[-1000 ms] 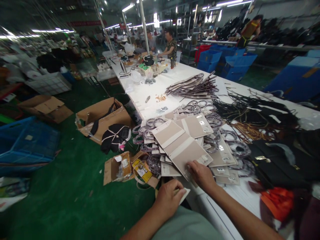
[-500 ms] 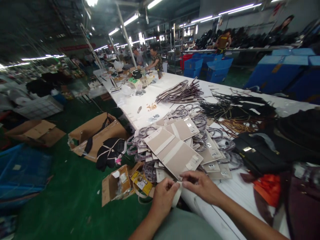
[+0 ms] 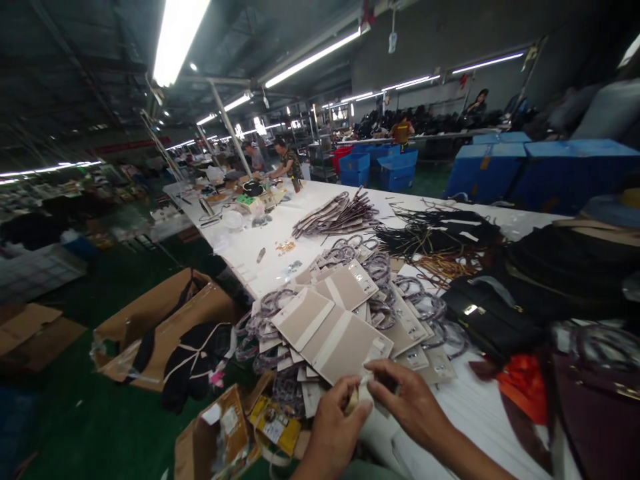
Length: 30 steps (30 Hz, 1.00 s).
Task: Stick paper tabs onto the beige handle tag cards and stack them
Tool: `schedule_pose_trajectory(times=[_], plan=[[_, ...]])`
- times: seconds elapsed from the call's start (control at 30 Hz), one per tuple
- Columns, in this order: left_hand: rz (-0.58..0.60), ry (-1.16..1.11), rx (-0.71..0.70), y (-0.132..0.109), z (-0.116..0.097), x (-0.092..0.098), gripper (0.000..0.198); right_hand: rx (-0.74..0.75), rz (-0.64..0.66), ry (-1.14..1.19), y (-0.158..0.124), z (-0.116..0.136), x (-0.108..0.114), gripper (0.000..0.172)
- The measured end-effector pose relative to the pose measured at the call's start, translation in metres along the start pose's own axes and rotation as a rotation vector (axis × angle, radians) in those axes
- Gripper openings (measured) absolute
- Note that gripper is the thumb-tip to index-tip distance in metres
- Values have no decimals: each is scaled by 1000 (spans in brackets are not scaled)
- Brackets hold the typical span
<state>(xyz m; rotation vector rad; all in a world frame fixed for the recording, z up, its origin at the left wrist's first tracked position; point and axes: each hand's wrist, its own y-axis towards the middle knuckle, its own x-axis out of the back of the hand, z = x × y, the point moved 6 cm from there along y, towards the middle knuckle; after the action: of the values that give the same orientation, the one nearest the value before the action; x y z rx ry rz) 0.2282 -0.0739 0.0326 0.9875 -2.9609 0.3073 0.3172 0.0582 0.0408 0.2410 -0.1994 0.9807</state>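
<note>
At the front edge of the table, my left hand (image 3: 335, 420) is closed around what looks like a roll of cream tape (image 3: 367, 392), mostly hidden by the fingers. My right hand (image 3: 400, 397) meets it from the right, thumb and fingertips pinching the tape's pale end. Just beyond the fingertips lies a beige bag panel (image 3: 345, 350) with pale tape strips across it. It rests on a heap of similar panels with purple-grey looped handles (image 3: 380, 267). Another beige panel (image 3: 336, 290) with small metal fittings lies behind it.
A white table (image 3: 240, 257) runs away from me. Strap bundles (image 3: 340, 212), black cords (image 3: 435, 230) and a black bag (image 3: 487, 310) lie on it; a maroon bag (image 3: 595, 400) is at right. Cardboard boxes (image 3: 165, 333) stand on the green floor at left. Co-workers (image 3: 287, 160) stand farther back.
The view has tilted up and turned right, so the scene sits lower and farther left. Both hands stay together at the tape, and the left hand now covers more of the roll.
</note>
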Motion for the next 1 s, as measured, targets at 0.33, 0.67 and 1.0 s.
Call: schedule_pose_trajectory(times=[0.33,0.67,1.0], plan=[[-102,349,-193,53,-28,22,16,272,-71,-371,38,21,17,36],[20,645,-292,106,-39,41,17,298,331,-836,113,53,-8,11],[-94,526,-299,146,-16,56,13,-83,-12,-369,211,-22,33,24]])
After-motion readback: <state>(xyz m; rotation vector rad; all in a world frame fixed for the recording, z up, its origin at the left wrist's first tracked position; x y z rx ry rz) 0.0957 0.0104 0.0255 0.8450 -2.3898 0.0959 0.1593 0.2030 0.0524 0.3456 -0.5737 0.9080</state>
